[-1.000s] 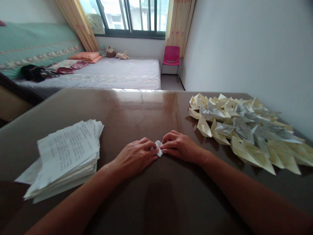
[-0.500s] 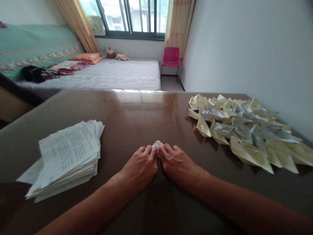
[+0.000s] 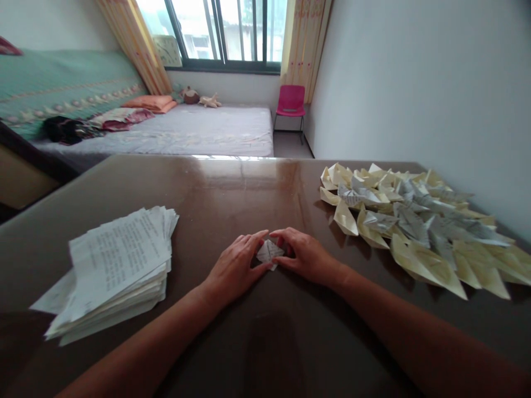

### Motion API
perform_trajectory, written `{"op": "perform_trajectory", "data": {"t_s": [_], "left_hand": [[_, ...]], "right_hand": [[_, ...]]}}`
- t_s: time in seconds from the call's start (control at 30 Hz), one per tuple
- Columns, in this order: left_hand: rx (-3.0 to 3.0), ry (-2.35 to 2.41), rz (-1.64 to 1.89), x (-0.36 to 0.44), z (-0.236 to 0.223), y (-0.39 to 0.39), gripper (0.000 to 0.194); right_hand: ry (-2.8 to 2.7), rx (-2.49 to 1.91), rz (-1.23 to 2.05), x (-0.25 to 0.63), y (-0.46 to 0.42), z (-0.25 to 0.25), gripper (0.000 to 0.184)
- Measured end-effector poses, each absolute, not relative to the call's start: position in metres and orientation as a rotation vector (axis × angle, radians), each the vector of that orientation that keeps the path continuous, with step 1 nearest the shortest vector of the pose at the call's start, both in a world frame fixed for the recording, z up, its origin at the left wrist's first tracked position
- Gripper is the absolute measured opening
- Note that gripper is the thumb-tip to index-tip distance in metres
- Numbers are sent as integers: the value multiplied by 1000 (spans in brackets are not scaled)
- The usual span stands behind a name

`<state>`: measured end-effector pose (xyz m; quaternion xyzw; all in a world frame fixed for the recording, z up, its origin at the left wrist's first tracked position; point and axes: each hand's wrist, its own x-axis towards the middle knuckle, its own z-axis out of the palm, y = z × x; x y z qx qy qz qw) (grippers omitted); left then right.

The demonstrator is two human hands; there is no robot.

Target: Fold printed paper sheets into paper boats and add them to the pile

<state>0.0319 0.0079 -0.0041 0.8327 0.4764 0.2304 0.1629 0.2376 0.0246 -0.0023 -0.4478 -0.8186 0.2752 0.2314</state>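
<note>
A small folded piece of printed paper lies on the dark brown table between my two hands. My left hand curls round its left side, with the fingertips pinching the edge. Pressing on the paper's right side are the bent fingers of my right hand. Both hands rest on the tabletop near its middle. Most of the fold shows between the thumbs and forefingers.
A thick stack of printed sheets sits at the left. A heap of several folded paper boats covers the right side by the white wall. Beyond the table are a bed, a pink chair and a window.
My hands, pressed close together over the paper half a second ago, have drawn slightly apart. The folded paper now shows more fully and looks opened into a wider diamond shape.
</note>
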Motion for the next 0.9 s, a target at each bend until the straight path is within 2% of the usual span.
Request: {"op": "perform_trajectory", "data": {"t_s": [0.07, 0.2, 0.27, 0.57, 0.9], "left_hand": [[2318, 1382, 686, 33, -2, 8, 48], [2184, 1392, 844, 32, 0, 10, 13], [2171, 1360, 935, 32, 0, 10, 13], [2297, 1295, 1034, 35, 4, 3, 8], [2018, 1332, 1117, 34, 10, 7, 12]], "right_hand": [[-2157, -1177, 898, 237, 26, -1, 39], [-2050, -1079, 965, 237, 28, 6, 14], [-2048, -1054, 893, 236, 27, 8, 10], [-2152, -967, 557, 233, 16, 9, 18], [-1909, -1012, 696, 235, 25, 5, 18]]}}
